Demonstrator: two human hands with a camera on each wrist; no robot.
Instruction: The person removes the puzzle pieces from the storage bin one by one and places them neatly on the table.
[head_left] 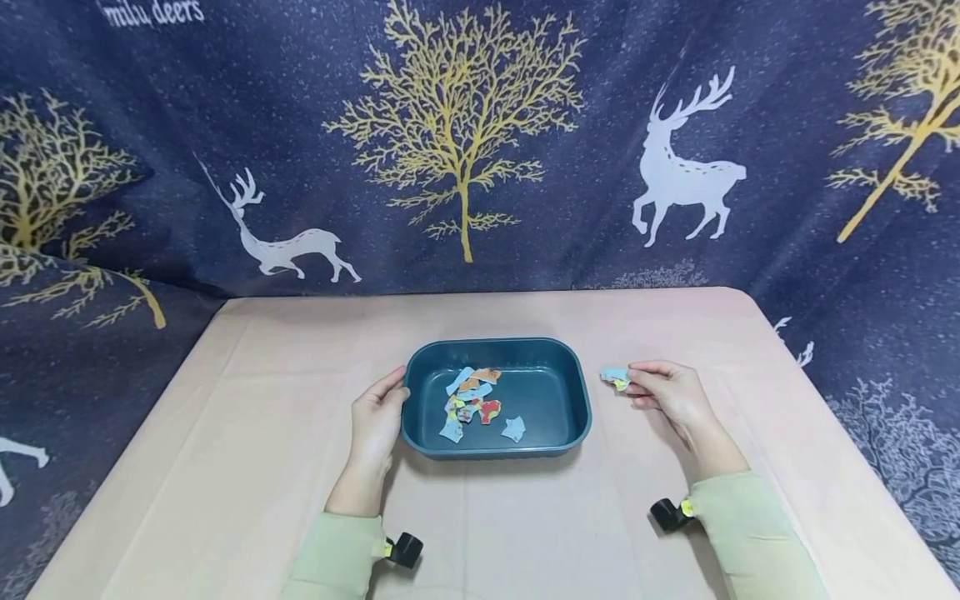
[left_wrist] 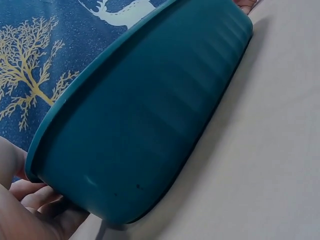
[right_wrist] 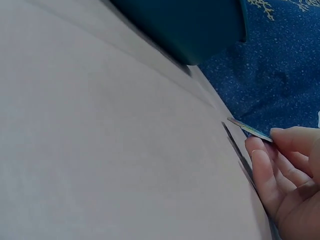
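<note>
A dark teal rectangular plastic basin (head_left: 551,400) stands on the table in the head view. My left hand (head_left: 377,417) grips its left end, thumb at the rim and fingers against the outer wall, as the left wrist view shows with the hand (left_wrist: 30,210) at the basin's end (left_wrist: 130,125). To the right of the basin, my right hand (head_left: 670,400) pinches a light blue puzzle piece (head_left: 616,377) with a yellow patch. The right wrist view shows this thin piece (right_wrist: 250,131) edge-on between thumb and fingers, above the table.
Several puzzle pieces lie inside the basin, mostly left of centre, among them a red piece (head_left: 490,411) and an orange one (head_left: 486,375). A separate light blue piece (head_left: 513,429) lies nearer the front. A pale cloth covers the table (head_left: 525,525); a dark blue curtain (head_left: 540,242) hangs behind.
</note>
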